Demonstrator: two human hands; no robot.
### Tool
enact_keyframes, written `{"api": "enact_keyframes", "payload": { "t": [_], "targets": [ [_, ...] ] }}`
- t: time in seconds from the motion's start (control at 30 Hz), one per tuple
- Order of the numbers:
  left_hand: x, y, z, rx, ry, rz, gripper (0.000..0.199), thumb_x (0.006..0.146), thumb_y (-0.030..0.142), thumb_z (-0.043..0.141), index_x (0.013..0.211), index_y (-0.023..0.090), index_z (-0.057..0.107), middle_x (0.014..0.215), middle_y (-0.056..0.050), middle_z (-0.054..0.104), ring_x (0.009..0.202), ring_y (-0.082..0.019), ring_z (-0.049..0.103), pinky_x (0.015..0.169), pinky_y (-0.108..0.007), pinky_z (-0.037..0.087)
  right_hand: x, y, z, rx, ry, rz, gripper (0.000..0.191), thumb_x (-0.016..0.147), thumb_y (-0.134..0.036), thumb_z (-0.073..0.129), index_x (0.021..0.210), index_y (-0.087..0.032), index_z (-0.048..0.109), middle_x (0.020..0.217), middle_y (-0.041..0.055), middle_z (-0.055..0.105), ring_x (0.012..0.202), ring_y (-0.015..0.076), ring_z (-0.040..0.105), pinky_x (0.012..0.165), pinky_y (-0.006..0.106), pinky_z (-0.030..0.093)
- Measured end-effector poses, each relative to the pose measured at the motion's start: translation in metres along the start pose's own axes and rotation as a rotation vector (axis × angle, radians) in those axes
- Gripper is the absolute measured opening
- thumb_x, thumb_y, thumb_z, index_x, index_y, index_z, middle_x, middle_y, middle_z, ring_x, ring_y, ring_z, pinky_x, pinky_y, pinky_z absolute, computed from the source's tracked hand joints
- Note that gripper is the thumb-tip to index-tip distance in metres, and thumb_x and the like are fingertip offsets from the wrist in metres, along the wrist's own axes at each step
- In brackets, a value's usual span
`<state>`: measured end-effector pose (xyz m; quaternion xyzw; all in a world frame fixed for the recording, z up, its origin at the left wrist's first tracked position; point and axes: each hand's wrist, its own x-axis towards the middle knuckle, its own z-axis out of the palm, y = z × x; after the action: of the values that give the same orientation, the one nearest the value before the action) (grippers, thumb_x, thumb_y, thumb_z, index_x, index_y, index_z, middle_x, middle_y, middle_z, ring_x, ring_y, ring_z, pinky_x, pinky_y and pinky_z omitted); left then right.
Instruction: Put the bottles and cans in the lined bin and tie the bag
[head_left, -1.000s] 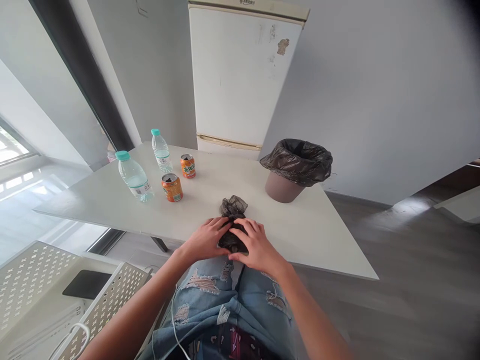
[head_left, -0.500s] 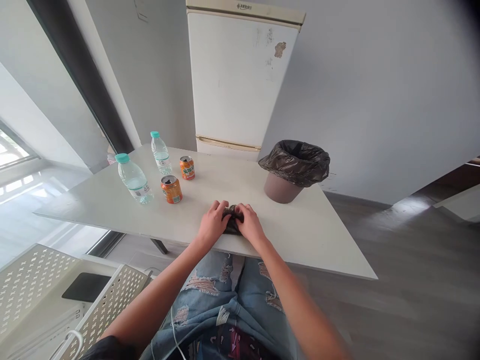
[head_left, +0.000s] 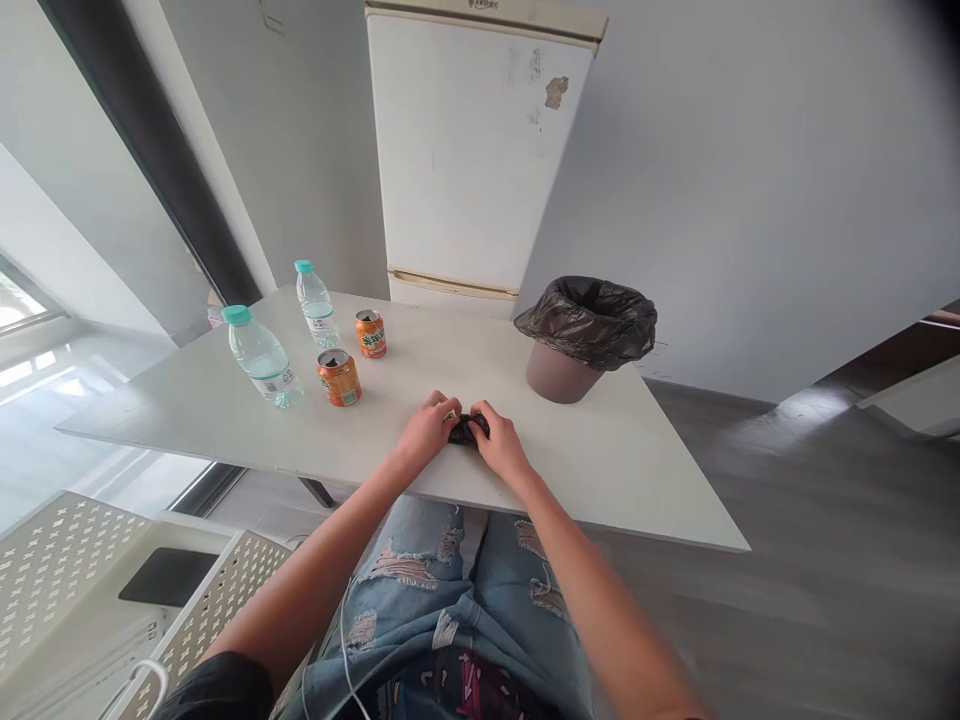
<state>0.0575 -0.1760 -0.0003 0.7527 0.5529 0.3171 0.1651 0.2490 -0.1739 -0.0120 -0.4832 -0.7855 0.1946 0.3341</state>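
The left hand (head_left: 429,425) and right hand (head_left: 501,440) grip a bunched black bag (head_left: 468,430) by its two ends in their fingers (head_left: 448,408), near the front edge of the white tabletop (head_left: 600,470). To the right stands a brown bin (head_left: 562,374) with a black liner (head_left: 600,338) folded over its rim. To the left, a bigger-looking bottle (head_left: 259,355) stands beside an orange can (head_left: 339,378); behind them are a second bottle (head_left: 316,308) and a second can (head_left: 370,335). A white fridge (head_left: 472,150) rises beyond.

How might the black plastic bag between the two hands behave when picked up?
The black plastic bag is probably floppy, since it bunches and creases between the left hand and right hand. It looks likely light, being a small bundle.
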Motion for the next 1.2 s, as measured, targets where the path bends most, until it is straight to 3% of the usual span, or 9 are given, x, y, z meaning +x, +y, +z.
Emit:
{"api": "enact_keyframes", "payload": {
  "t": [0.17,0.27,0.33,0.47,0.6,0.73,0.87,1.03,1.2],
  "targets": [
    [-0.001,-0.004,0.003,0.087,-0.057,0.191,0.025,0.104,0.025,0.057,0.097,0.022,0.080,0.114,-0.009,0.070,0.108,-0.025,0.064,0.100,-0.040,0.053,0.008,0.003,0.007,-0.078,0.113,0.025,0.015,0.093,-0.020,0.058,0.082,-0.022,0.069,0.111,0.0148,0.062,0.106,0.0309,0.061,0.095,0.049,0.057],
    [-0.005,-0.010,0.003,0.084,-0.118,0.253,0.023,0.100,0.019,0.059,0.108,0.023,0.081,0.114,-0.010,0.074,0.110,-0.025,0.066,0.105,-0.042,0.052,0.003,-0.006,0.003,-0.132,0.068,-0.137,0.031,0.100,-0.017,0.047,0.118,-0.019,0.072,0.139,0.0174,0.061,0.134,0.0325,0.055,0.115,0.054,0.048],
    [-0.003,-0.014,0.002,0.083,-0.132,0.241,0.028,0.097,0.010,0.056,0.101,0.021,0.081,0.106,-0.010,0.075,0.105,-0.025,0.067,0.102,-0.041,0.053,-0.001,-0.011,0.004,-0.195,-0.069,-0.250,0.046,0.105,-0.020,0.041,0.146,-0.012,0.058,0.158,0.0184,0.052,0.149,0.0321,0.045,0.127,0.055,0.036],
    [0.003,-0.018,0.001,0.064,-0.099,0.195,0.026,0.096,0.012,0.056,0.093,0.022,0.080,0.097,-0.007,0.077,0.098,-0.023,0.070,0.099,-0.038,0.053,-0.007,-0.013,0.015,-0.273,-0.294,-0.176,0.061,0.109,-0.027,0.038,0.164,-0.002,0.032,0.169,0.0228,0.037,0.157,0.0333,0.038,0.132,0.055,0.031],
    [-0.003,-0.023,-0.007,-0.030,0.230,0.109,0.022,0.100,0.022,0.056,0.097,0.021,0.078,0.113,-0.008,0.075,0.108,-0.023,0.069,0.104,-0.038,0.052,-0.003,-0.012,0.010,-0.318,-0.322,-0.181,0.057,0.111,-0.029,0.036,0.164,-0.007,0.037,0.170,0.0187,0.036,0.160,0.0309,0.035,0.133,0.056,0.027],
    [-0.006,-0.028,-0.012,-0.003,0.506,-0.059,0.031,0.103,0.023,0.047,0.083,0.019,0.071,0.095,-0.009,0.068,0.094,-0.023,0.067,0.092,-0.036,0.053,0.027,-0.013,-0.005,-0.342,-0.384,-0.408,0.047,0.104,-0.037,0.059,0.148,-0.018,0.060,0.169,0.0124,0.041,0.164,0.0330,0.025,0.134,0.064,0.014],
    [-0.002,-0.028,-0.010,0.034,0.452,-0.120,0.027,0.100,0.024,0.050,0.078,0.019,0.066,0.096,-0.009,0.064,0.088,-0.022,0.066,0.087,-0.035,0.053,0.056,-0.003,0.002,-0.212,-0.563,-0.573,0.053,0.107,-0.020,0.047,0.159,-0.031,0.049,0.174,0.0028,0.034,0.164,0.0246,0.026,0.133,0.059,0.024],
    [-0.001,-0.032,-0.008,0.032,0.411,-0.163,0.027,0.098,0.026,0.051,0.078,0.019,0.068,0.100,-0.009,0.063,0.082,-0.020,0.066,0.088,-0.036,0.054,0.047,0.012,0.010,-0.129,-0.544,-0.473,0.051,0.112,-0.028,0.038,0.162,-0.024,0.047,0.171,0.0062,0.038,0.163,0.0252,0.029,0.133,0.055,0.025],
    [0.001,-0.039,-0.006,-0.002,0.289,-0.213,0.026,0.095,0.028,0.053,0.078,0.019,0.070,0.100,-0.007,0.062,0.075,-0.019,0.065,0.082,-0.035,0.052,-0.001,0.046,-0.040,-0.163,-0.420,-0.241,0.055,0.111,-0.030,0.031,0.163,-0.020,0.045,0.171,0.0051,0.038,0.161,0.0224,0.034,0.136,0.048,0.025]
  ]
}}
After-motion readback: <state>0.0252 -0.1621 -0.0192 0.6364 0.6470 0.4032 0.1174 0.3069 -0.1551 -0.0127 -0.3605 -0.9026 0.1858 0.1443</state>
